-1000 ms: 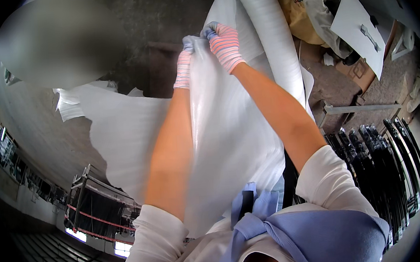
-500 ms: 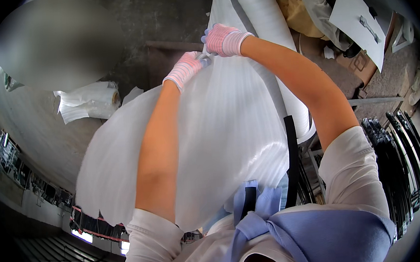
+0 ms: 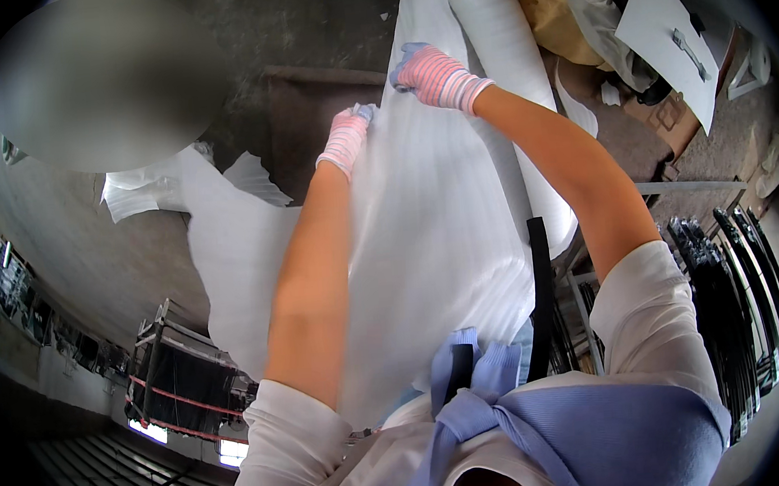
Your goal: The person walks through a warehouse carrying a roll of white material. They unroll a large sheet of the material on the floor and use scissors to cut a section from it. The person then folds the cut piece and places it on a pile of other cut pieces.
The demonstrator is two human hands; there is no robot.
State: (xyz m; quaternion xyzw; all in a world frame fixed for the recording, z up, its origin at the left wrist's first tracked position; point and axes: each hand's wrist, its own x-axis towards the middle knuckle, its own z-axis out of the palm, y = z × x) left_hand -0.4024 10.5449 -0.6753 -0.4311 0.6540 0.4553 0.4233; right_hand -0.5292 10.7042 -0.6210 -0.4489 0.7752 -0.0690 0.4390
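A large white foam sheet (image 3: 433, 213) spreads from the far middle down to my waist, creased lengthwise. My left hand (image 3: 349, 139), in a pink-striped glove with bluish fingertips, is closed on the sheet's far left edge. Farther out and to the right, my right hand (image 3: 436, 75), gloved alike, is closed over the same edge, its fingers curled inward. Between them the edge runs at a slant. Beneath my right forearm lies a thick white foam roll (image 3: 494, 28), close along the sheet's right side.
Crumpled white wrapping (image 3: 144, 190) lies at the left, below a blurred round area. A white board (image 3: 665, 43) with a grey tool stands at the far right, near yellow and grey bags (image 3: 554, 15). Dark stacked strips (image 3: 729, 319) fill the right; a black rack (image 3: 186, 375) is lower left.
My hands have moved apart, the right one rightward and the left one slightly nearer me. The sheet's billowing left side has sunk and drawn in, uncovering the rack at lower left.
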